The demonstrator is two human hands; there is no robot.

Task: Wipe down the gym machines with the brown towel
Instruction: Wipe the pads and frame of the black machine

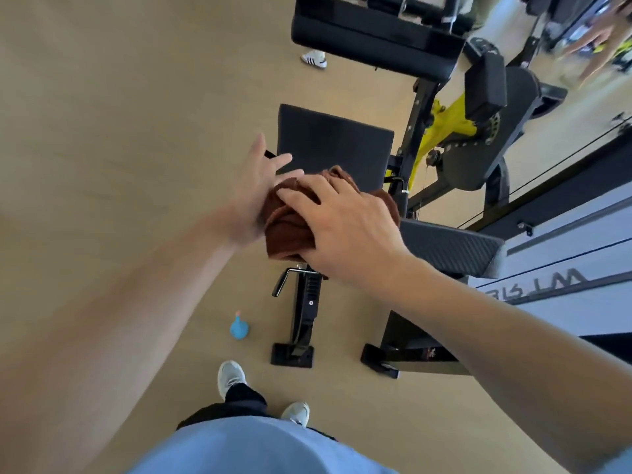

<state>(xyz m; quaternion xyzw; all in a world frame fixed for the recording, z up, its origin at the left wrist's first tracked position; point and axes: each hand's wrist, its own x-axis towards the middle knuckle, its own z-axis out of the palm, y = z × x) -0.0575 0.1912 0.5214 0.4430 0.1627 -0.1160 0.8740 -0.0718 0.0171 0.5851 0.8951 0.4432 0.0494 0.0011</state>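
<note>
The brown towel [289, 220] is bunched up over the near edge of a black padded seat [333, 145] on a black and yellow gym machine [455, 131]. My right hand [345, 227] lies on top of the towel with its fingers curled over the folds. My left hand [254, 189] is at the towel's left side, palm against it, fingers fairly straight and reaching toward the seat's left edge. The near part of the seat is hidden under the towel and hands.
A blue spray bottle [238, 327] stands on the wooden floor left of the seat post [306, 313]. A black footplate [451, 248] sits to the right. Another padded bench [372, 32] is farther ahead, with a person's white shoe [314, 59] beside it. My feet [232, 378] are below.
</note>
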